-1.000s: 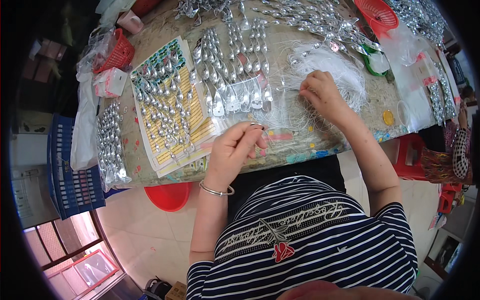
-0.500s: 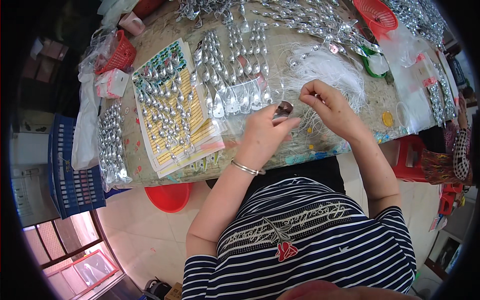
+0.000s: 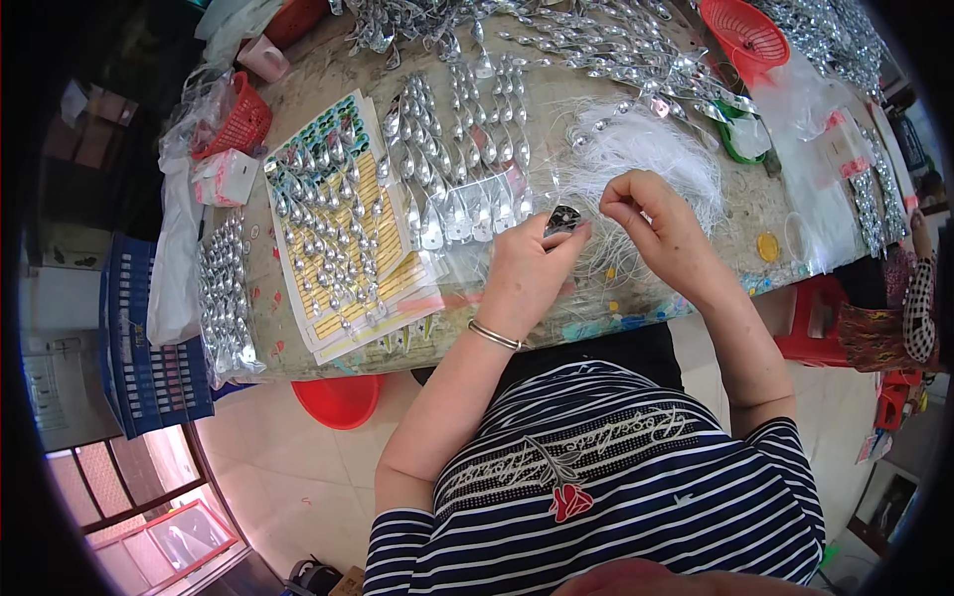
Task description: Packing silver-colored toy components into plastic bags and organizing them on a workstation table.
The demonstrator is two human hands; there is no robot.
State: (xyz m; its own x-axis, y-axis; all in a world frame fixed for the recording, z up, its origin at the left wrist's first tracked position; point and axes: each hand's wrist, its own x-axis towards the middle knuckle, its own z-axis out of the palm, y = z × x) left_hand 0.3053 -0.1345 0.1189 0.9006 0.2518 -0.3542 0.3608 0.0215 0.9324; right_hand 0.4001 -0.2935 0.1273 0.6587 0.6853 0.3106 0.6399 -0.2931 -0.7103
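My left hand (image 3: 529,270), a bangle at its wrist, is closed around a small shiny silver metal piece (image 3: 563,219) that shows above the thumb. Just to its right, my right hand (image 3: 664,236) holds its thumb and forefinger together in a pinch; anything between those fingertips is too fine to make out. A loose heap of white thread (image 3: 656,154) lies right behind my right hand. Behind my left hand, twisted silver spiral strips (image 3: 487,149) lie side by side on clear plastic, their flat rounded ends toward me.
More silver spirals rest on a printed sheet (image 3: 397,283) at left and across the table's back. Red baskets (image 3: 241,121) (image 3: 747,42), a green basket (image 3: 743,139) and a yellow disc (image 3: 768,246) stand around. A red basin (image 3: 339,400) sits below the table edge. Another person's sleeve (image 3: 919,308) shows at far right.
The silver piece in my left hand has tilted, its face now showing differently. My right hand stays pinched and has shifted slightly. The whole view has moved a little.
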